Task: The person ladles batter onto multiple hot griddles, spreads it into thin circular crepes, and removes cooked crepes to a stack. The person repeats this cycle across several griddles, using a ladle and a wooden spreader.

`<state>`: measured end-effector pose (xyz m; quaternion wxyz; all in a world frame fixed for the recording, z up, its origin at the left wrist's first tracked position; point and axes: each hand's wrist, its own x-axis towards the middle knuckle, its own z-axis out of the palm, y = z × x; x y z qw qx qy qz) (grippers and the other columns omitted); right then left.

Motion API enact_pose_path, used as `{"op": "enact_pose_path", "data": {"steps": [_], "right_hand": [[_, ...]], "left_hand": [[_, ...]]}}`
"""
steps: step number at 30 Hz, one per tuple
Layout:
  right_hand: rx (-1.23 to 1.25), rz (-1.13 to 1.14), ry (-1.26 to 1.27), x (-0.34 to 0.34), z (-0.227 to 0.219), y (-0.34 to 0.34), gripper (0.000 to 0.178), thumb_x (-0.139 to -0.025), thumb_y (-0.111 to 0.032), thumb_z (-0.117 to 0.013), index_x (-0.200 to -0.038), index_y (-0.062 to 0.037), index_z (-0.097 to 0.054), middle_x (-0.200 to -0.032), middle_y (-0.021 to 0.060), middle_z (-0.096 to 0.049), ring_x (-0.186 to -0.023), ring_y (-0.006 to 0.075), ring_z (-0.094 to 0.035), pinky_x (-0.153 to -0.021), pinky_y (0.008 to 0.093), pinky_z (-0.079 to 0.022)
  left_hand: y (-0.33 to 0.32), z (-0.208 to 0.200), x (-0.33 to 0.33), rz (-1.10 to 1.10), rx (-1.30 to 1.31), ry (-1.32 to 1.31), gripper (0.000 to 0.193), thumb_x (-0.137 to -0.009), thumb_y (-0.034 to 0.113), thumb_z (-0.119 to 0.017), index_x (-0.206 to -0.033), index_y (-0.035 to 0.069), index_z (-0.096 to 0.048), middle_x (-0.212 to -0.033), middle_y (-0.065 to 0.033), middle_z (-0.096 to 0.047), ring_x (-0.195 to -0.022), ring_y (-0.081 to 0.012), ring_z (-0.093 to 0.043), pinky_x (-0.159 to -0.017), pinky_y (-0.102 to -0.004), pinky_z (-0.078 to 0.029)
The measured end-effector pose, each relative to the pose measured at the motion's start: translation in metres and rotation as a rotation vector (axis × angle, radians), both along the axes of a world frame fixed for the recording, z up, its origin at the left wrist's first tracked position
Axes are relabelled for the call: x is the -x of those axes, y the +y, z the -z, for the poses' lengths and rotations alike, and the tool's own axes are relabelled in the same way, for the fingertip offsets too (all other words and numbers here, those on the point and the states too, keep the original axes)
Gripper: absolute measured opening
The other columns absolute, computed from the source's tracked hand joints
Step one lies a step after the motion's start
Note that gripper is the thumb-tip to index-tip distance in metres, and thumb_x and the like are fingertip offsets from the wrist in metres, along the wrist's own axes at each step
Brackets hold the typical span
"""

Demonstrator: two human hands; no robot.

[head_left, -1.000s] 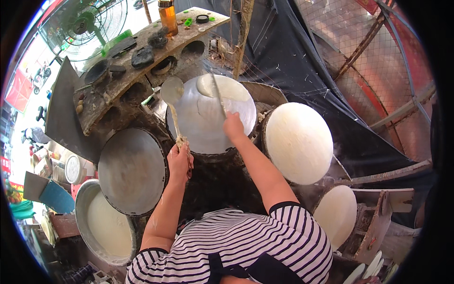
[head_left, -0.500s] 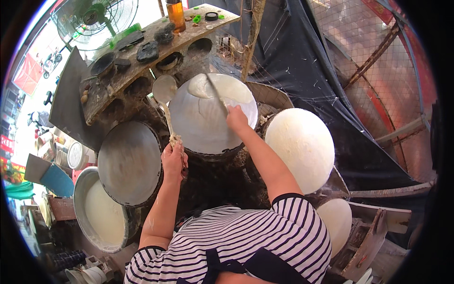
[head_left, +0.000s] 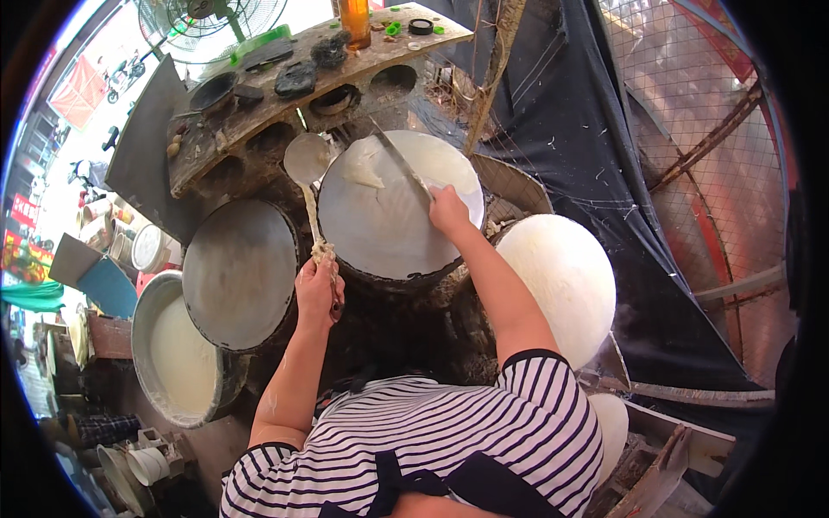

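My left hand (head_left: 318, 285) is closed round the handle of a ladle (head_left: 306, 158), which is crusted with pale batter. The ladle's round bowl hangs at the left rim of the middle griddle (head_left: 380, 242). My right hand (head_left: 451, 210) grips a long, flat spatula (head_left: 399, 160), its blade angled to the far left across that griddle. A lump of white batter (head_left: 364, 166) lies beside the blade, to its left. Thin batter (head_left: 449, 164) coats the far right of the griddle, and its near left part is bare grey metal.
A bare griddle (head_left: 240, 281) stands at left, above a large basin (head_left: 181, 363) of pale batter. At right, a third griddle (head_left: 560, 289) is covered with a white sheet. Behind are a cluttered ledge (head_left: 268, 112), an orange bottle (head_left: 355, 24), a fan (head_left: 207, 22) and black sheeting (head_left: 570, 129).
My right hand and the spatula have shifted slightly right. The batter lump has become smaller, and the thin coat reaches further down the griddle's right side. My left hand keeps its hold on the ladle.
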<state>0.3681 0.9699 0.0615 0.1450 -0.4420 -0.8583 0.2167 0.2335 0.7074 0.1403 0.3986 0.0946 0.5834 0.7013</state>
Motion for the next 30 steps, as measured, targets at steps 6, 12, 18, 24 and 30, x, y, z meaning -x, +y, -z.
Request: {"op": "enact_pose_path", "data": {"steps": [6,12,18,24,30], "right_hand": [[0.093,-0.275,0.013,-0.011,0.005,-0.013,0.03,-0.083,-0.015,-0.048,-0.109,-0.0147,-0.063,-0.098,0.0181,-0.054,-0.09,0.0354,-0.057,-0.079,0.0425,-0.047],[0.135,-0.269,0.101,-0.038,0.009,0.013,0.035,-0.078,-0.015,-0.054,-0.111,-0.0149,-0.064,-0.092,0.0186,-0.057,-0.086,0.0353,-0.056,-0.079,0.0398,-0.046],[0.101,-0.264,-0.035,0.011,-0.014,0.042,0.03,-0.08,-0.015,-0.049,-0.104,-0.0162,-0.066,-0.101,0.0202,-0.058,-0.093,0.0362,-0.057,-0.08,0.0407,-0.046],[0.379,-0.505,-0.021,-0.041,-0.016,0.05,0.034,-0.075,-0.016,-0.056,-0.107,-0.0132,-0.066,-0.094,0.0163,-0.063,-0.089,0.0282,-0.059,-0.078,0.0355,-0.047],[0.477,-0.421,0.038,0.003,-0.02,0.085,0.039,-0.073,-0.016,-0.056,-0.11,-0.0095,-0.064,-0.085,0.0099,-0.066,-0.077,0.0193,-0.06,-0.071,0.0303,-0.048]], "left_hand": [[-0.006,0.0,0.006,-0.041,0.014,-0.008,0.017,-0.092,0.022,-0.054,-0.085,0.006,-0.052,-0.067,-0.0007,-0.05,-0.041,-0.009,-0.045,-0.033,-0.0238,-0.035],[-0.02,-0.01,0.009,-0.031,-0.01,-0.016,0.018,-0.093,0.021,-0.052,-0.086,0.005,-0.051,-0.068,-0.0013,-0.051,-0.041,-0.009,-0.045,-0.033,-0.0239,-0.036],[-0.026,-0.008,0.017,-0.092,-0.019,-0.027,0.018,-0.092,0.022,-0.053,-0.085,0.005,-0.051,-0.068,-0.0017,-0.051,-0.04,-0.0094,-0.044,-0.032,-0.0239,-0.035],[-0.03,-0.016,0.025,-0.148,0.007,-0.041,0.019,-0.092,0.021,-0.053,-0.084,0.005,-0.051,-0.067,-0.0016,-0.051,-0.04,-0.0094,-0.044,-0.032,-0.0238,-0.035],[-0.04,-0.019,0.018,-0.156,0.015,-0.02,0.019,-0.093,0.022,-0.051,-0.084,0.005,-0.05,-0.07,-0.0019,-0.051,-0.04,-0.0094,-0.044,-0.032,-0.0238,-0.035]]}}
